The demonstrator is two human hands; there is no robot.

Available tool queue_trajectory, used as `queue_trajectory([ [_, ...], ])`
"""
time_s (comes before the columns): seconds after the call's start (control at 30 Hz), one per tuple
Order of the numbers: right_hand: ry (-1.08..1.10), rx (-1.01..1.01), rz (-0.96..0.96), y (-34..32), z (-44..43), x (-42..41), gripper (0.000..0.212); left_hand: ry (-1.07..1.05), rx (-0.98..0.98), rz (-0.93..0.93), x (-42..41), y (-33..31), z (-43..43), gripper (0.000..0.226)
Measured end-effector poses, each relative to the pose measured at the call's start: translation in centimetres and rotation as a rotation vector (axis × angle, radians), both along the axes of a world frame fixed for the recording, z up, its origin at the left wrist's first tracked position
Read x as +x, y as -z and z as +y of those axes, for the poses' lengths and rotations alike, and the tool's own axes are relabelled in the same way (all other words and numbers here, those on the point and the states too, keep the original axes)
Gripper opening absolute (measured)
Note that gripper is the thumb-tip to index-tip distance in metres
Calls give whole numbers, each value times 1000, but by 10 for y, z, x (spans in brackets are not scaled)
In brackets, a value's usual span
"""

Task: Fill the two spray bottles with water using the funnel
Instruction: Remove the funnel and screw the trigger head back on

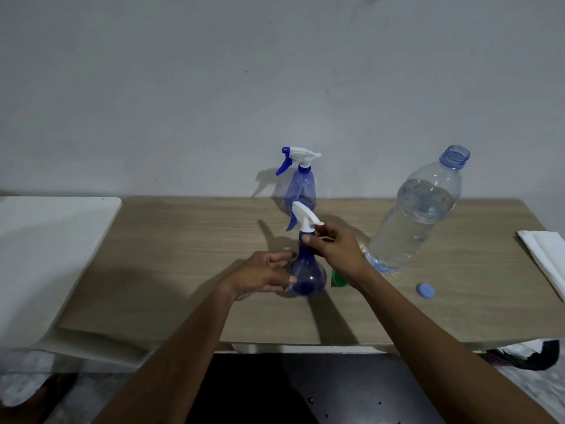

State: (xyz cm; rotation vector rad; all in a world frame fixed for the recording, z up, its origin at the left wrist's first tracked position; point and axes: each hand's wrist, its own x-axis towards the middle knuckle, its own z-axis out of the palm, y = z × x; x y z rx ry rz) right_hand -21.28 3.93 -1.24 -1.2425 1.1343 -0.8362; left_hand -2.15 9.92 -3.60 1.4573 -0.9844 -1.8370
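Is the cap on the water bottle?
No: the water bottle has an open neck, and the blue cap lies apart from it on the table.

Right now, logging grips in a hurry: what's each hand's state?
Left hand: holds the near spray bottle by its round body.
Right hand: pinches that bottle's white spray head at the collar.

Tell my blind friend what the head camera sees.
A left hand holds a blue spray bottle on a wooden table while the right hand pinches its white sprayer top. A second spray bottle stands behind; an uncapped water bottle and blue cap sit at right.
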Motion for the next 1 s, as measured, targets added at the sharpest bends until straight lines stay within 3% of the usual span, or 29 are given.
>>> queue_trajectory([
  [0.23, -2, -180, 31, -10, -37, 0, 29, -110, -199, -52, -19, 2, -54, 63],
  [0.67, 224, -110, 389, 28, -67, -13, 46, -329, -407, -343, -81, 39, -104, 53],
  [0.87, 441, 75, 494, 40, -99, -5, 27, -272, -526, -519, -90, 51, -126, 61],
  [1.0, 541, 60, 466, 39, -116, -2, 22, -258, -562, -622, -100, 55, -135, 48],
])
